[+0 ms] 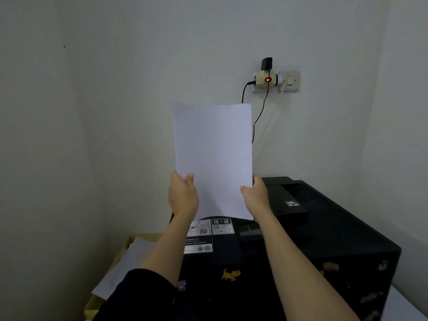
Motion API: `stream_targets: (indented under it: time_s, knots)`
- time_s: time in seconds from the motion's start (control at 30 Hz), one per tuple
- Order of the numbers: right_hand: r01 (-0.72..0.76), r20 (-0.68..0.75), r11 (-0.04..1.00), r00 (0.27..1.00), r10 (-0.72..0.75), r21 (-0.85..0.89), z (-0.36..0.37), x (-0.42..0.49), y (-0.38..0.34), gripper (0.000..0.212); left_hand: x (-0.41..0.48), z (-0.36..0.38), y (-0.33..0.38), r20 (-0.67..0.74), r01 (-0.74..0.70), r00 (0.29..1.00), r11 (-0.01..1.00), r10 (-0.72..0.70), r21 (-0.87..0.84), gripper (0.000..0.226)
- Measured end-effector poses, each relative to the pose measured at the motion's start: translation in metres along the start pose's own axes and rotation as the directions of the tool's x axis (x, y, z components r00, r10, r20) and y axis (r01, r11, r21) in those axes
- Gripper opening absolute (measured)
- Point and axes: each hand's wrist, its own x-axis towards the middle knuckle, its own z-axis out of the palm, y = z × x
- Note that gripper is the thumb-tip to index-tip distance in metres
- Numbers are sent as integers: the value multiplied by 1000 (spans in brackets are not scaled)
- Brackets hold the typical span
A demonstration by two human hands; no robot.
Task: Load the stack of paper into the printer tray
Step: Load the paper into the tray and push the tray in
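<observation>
I hold a white stack of paper (214,154) upright in front of the wall, above the black printer (319,230). My left hand (183,195) grips its lower left edge, thumb on the front face. My right hand (256,195) grips its lower right edge. The bottom of the sheets hangs just over the printer's top, near the white instruction labels (203,232). The printer's open rear flap and slot (287,195) lie just right of my right hand. The tray's inside is hidden in the dark.
A wall socket with adapters and a red light (267,79) sits above, with black and white cables running down behind the paper. More white sheets (125,267) lie on a yellow surface at the lower left. Walls close in at left and right.
</observation>
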Motion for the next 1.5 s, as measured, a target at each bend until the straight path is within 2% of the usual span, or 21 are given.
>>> stream_targets:
  time_s: [0.13,0.27,0.3,0.53,0.7,0.9,1.07,1.2,1.4,1.5]
  knots:
    - [-11,-31,1000,999,11,-13,7,-10,17,24,-19,6,-22,154,-48,986,995,61,-88,17]
    - [5,-40,1000,999,-6,-18,9,-10,21,23,-25,9,-24,212,2,977,996,16,-85,8]
    - [8,-43,1000,999,-8,-18,9,-10,22,24,-26,10,-22,223,14,975,998,2,-69,14]
    - [28,-113,1000,993,-28,2,7,-15,17,22,-29,11,-9,214,40,977,996,-22,-80,50]
    - [68,-275,997,959,-74,-30,-12,-21,-1,27,-36,3,13,210,5,978,997,12,-80,52]
    - [38,-354,981,929,-105,-192,-51,-47,-6,25,-65,-10,37,205,-57,978,996,42,66,49]
    - [-63,-427,974,903,-37,-219,-90,-85,2,21,-109,-20,49,258,-28,966,995,2,98,45]
    - [-136,-463,970,886,28,-202,-122,-127,13,28,-158,-30,50,282,2,959,998,-22,70,39]
    - [-147,-389,984,916,96,-102,-169,-195,57,21,-252,-43,22,287,106,954,993,-86,-54,38]
    - [-221,-375,974,909,185,-57,-189,-234,84,22,-301,-51,1,316,152,941,986,-123,-71,38]
